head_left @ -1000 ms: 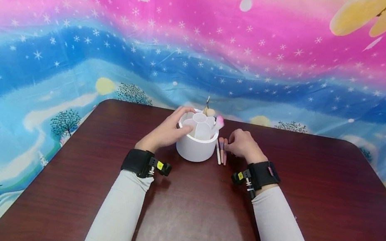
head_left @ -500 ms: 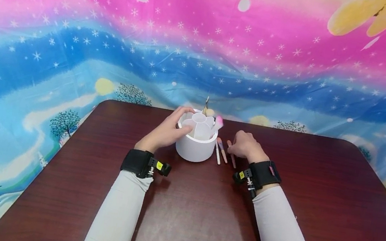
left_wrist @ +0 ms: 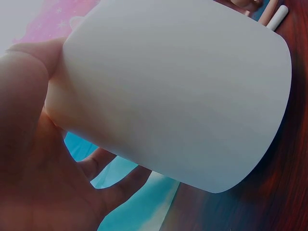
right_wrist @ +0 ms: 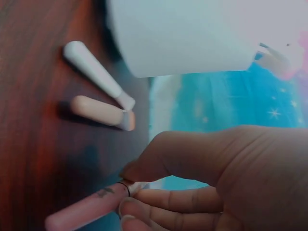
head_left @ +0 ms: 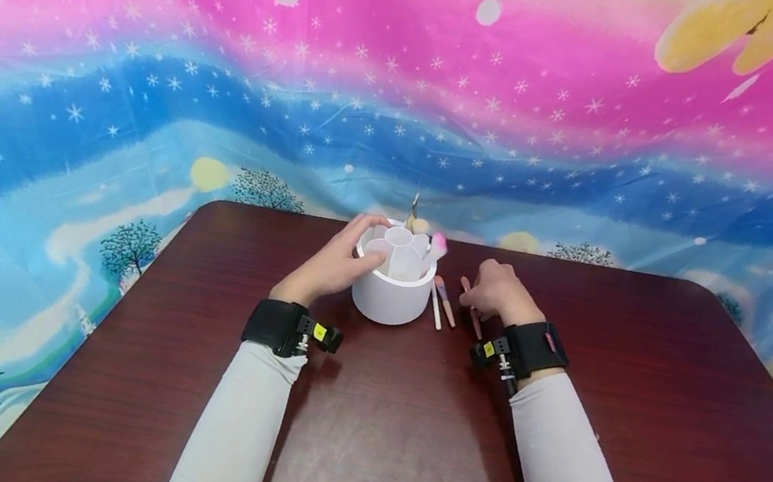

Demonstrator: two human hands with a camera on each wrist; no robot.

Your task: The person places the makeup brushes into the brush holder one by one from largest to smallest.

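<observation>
My left hand [head_left: 331, 268] holds the rim of a round white organizer [head_left: 389, 300] with petal-shaped compartments, its thumb over the near side and fingers behind. A brush with pink-and-white bristles [head_left: 439, 244] stands in the organizer's right side. To the right, my right hand [head_left: 501, 293] pinches a pink-handled makeup brush [right_wrist: 86, 210] between thumb and fingers, its handle slanting down toward the table. Between organizer and right hand lie a white-handled makeup brush [right_wrist: 94, 70] and a peach-handled makeup brush [right_wrist: 98, 111], apart from the hand.
A gold-coloured metal tool [head_left: 414, 207] sticks up at the organizer's back; its kind is unclear. The dark red-brown table [head_left: 393, 436] reaches a patterned cloth [head_left: 410, 93] hanging behind it.
My right hand has moved right with the pink-handled brush, away from the white and peach ones. The peach-handled brush has tilted slightly. My left hand and the organizer have stayed put.
</observation>
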